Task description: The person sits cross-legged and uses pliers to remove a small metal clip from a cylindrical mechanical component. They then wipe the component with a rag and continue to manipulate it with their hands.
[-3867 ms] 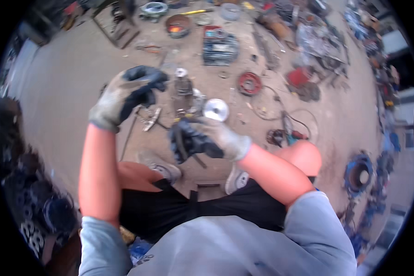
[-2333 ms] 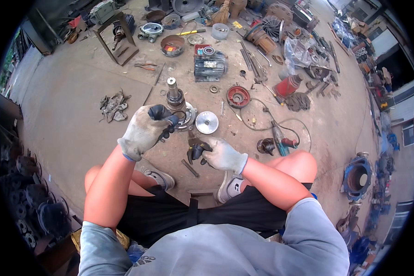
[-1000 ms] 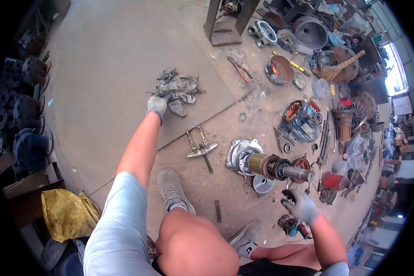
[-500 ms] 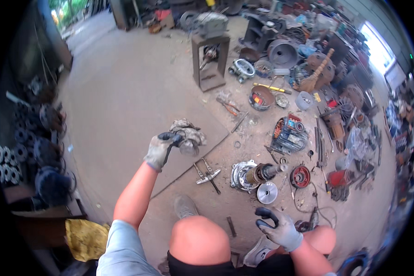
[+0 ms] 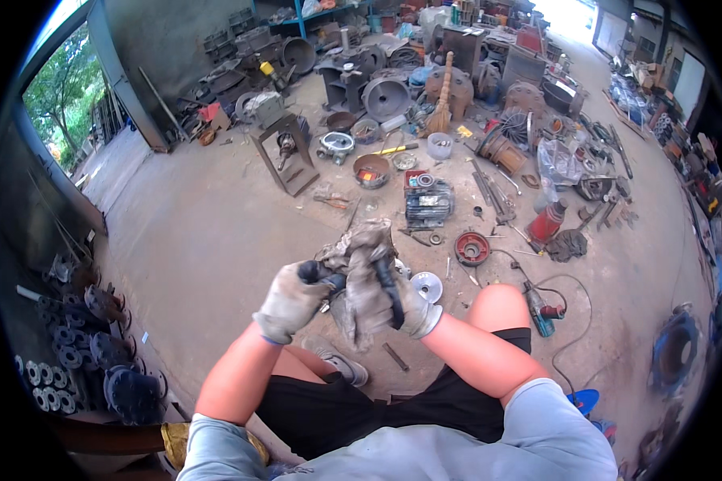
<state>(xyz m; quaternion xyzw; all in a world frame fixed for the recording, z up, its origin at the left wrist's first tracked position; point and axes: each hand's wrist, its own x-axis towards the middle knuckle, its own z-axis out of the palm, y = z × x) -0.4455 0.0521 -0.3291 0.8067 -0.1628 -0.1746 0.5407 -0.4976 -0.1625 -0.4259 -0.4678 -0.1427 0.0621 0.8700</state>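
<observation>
A dirty grey rag [image 5: 367, 289] is bunched up between my two gloved hands, in front of my knees. My left hand [image 5: 291, 298], in a whitish glove with dark fingertips, is closed on the rag's left side. The fingers of my right hand [image 5: 413, 306] are wrapped round its right side. Whether anything lies inside the folds cannot be seen. Just beyond my right hand a pale metal disc [image 5: 427, 286] rests on the floor. The shaft assembly that stood beside the disc is mostly covered by the rag and my hands.
Farther off are a finned electric motor [image 5: 429, 207], a red ring-shaped part [image 5: 472, 249] and a rusty bowl [image 5: 371, 171]. A corded power tool [image 5: 542, 311] lies right of my knee. Metal parts, a broom [image 5: 441, 100] and a red bottle jack [image 5: 547, 222] crowd the far floor.
My right hand has come up from beside my right knee and taken hold of the rag. My left hand kept its grip. The view has tilted up and turned right.
</observation>
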